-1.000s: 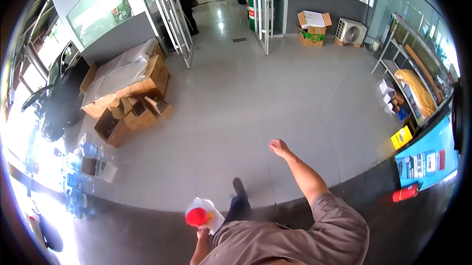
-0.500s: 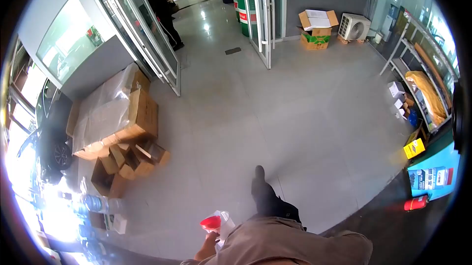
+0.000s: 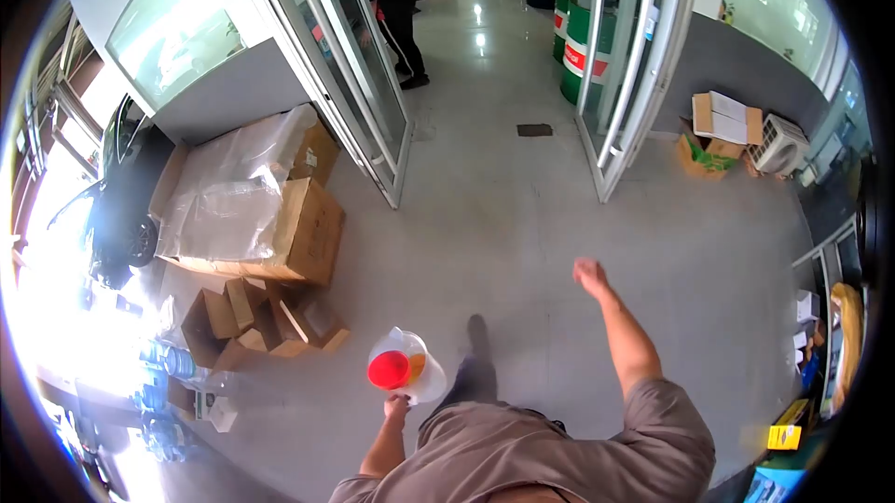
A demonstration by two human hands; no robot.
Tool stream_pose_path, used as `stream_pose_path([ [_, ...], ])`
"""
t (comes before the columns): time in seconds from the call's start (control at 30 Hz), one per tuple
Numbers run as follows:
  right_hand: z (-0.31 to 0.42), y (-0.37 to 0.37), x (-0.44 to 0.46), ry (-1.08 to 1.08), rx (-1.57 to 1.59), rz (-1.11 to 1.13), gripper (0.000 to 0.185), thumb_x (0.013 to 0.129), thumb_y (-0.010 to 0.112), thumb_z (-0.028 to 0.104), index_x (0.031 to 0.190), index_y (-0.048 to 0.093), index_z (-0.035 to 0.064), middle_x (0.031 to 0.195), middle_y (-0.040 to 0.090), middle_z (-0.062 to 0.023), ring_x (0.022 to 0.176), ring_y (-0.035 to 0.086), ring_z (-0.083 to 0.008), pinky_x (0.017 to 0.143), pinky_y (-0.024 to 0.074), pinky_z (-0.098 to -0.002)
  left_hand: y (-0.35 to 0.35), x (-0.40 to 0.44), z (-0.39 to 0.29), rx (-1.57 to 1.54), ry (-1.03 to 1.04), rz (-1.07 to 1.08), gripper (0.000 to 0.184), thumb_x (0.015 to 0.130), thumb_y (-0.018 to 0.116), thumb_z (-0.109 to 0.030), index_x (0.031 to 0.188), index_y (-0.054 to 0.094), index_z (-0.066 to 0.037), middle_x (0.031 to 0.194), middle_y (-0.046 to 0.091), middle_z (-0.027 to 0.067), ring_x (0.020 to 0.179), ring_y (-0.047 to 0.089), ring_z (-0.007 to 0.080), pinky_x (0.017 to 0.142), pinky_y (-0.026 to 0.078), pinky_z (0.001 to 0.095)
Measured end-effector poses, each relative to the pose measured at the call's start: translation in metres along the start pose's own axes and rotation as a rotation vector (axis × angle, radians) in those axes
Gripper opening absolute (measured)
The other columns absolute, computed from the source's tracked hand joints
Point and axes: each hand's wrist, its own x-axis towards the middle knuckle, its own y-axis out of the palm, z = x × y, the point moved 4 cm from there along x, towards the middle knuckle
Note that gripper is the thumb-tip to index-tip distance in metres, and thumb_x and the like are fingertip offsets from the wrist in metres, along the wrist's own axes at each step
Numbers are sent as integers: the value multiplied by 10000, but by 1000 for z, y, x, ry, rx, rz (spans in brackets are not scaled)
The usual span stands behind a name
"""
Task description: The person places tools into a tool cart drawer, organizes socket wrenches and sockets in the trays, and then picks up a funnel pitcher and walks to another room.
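Note:
My left hand [image 3: 397, 404] is closed on the handle of a translucent white jug [image 3: 429, 384], held out low in front of me on the left. A red funnel [image 3: 389, 370] sits at the jug's top, and something yellowish shows beside it. My right hand [image 3: 589, 275] is stretched forward over the floor, fingers curled in, with nothing visible in it and nothing near it.
Open glass doors stand on the left [image 3: 373, 130] and right [image 3: 620, 83], with a person [image 3: 392, 13] behind the left one. Cardboard boxes [image 3: 312, 223] lie on the left. Green drums [image 3: 583, 55] stand beyond the doorway. A box [image 3: 713, 149] and an air-conditioner unit [image 3: 781, 146] are at the right.
The doorway is closer and has shifted right in view. My right arm has swung forward into sight. The jug and funnel in my left hand have come forward and show more fully.

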Motion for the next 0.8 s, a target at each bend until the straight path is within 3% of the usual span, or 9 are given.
stream_pose_path([
  [0.13, 31, -9, 90, 170, 544, -39, 251, 966, 521, 283, 808, 578, 97, 678, 616, -1, 614, 568, -101, 538, 429, -248, 57, 41, -93, -42, -83, -20, 161, 822, 579, -99, 932, 684, -46, 817, 643, 53, 763, 619, 173, 681, 543, 329],
  [0.23, -138, 14, 75, 328, -98, 132, 195, 776, 592, 226, 625, 616, 106, 689, 641, -76, 630, 615, -213, 591, 486, -382, 120, 105, -188, 234, -90, 55, 209, 780, 581, -43, 955, 693, -26, 924, 659, 89, 816, 628, 236, 621, 564, 377],
  [0.33, -306, 55, -47, 45, -818, 750, 146, 748, 652, 228, 862, 699, 150, 911, 683, -81, 834, 637, -258, 656, 514, -419, 169, 176, -266, 306, -183, 119, 199, 806, 644, -149, 966, 725, -64, 931, 690, 70, 868, 659, 218, 690, 572, 361],
  [0.4, -249, 32, -79, 900, -291, 612, 146, 755, 650, 232, 854, 698, 136, 893, 680, -95, 824, 637, -266, 663, 513, -423, 216, 212, -353, 444, -186, 156, 186, 821, 671, -168, 980, 728, -90, 935, 689, 58, 873, 661, 216, 685, 579, 357],
  [0.47, -227, 35, -42, 1104, -125, 494, 150, 761, 648, 236, 846, 697, 122, 874, 676, -110, 815, 637, -275, 670, 512, -427, 232, 260, -379, 792, -227, 205, 230, 832, 706, -204, 1048, 710, -124, 982, 684, 31, 913, 661, 187, 688, 585, 355],
  [0.63, -210, 33, 186, 1079, -35, 422, 174, 778, 643, 246, 827, 695, 87, 828, 666, -148, 792, 636, -296, 688, 509, -436, 312, 420, -476, 1127, -14, 330, 289, 789, 731, -249, 1057, 701, -145, 997, 717, -6, 885, 694, 179, 721, 567, 351],
  [0.67, -216, 32, 231, 1049, -47, 409, 180, 781, 642, 248, 823, 694, 80, 819, 664, -155, 787, 636, -300, 692, 508, -438, 314, 411, -506, 934, -282, 120, 281, 775, 739, -263, 1031, 709, -149, 961, 726, -5, 868, 699, 186, 757, 560, 354],
  [0.7, -236, 31, 288, 984, -96, 405, 187, 784, 641, 249, 819, 693, 73, 810, 662, -163, 783, 635, -304, 696, 507, -440, 325, 444, -532, 1064, -12, 246, 203, 831, 665, -224, 1007, 717, -138, 916, 717, 12, 805, 681, 169, 692, 561, 332],
  [0.8, -309, 42, 518, 377, -681, 178, 211, 794, 638, 255, 807, 692, 52, 782, 657, -185, 769, 635, -317, 706, 506, -446, 425, 491, -680, 1681, 242, 296, 248, 834, 630, -211, 1068, 711, -229, 947, 729, -19, 786, 696, 128, 657, 557, 314],
])
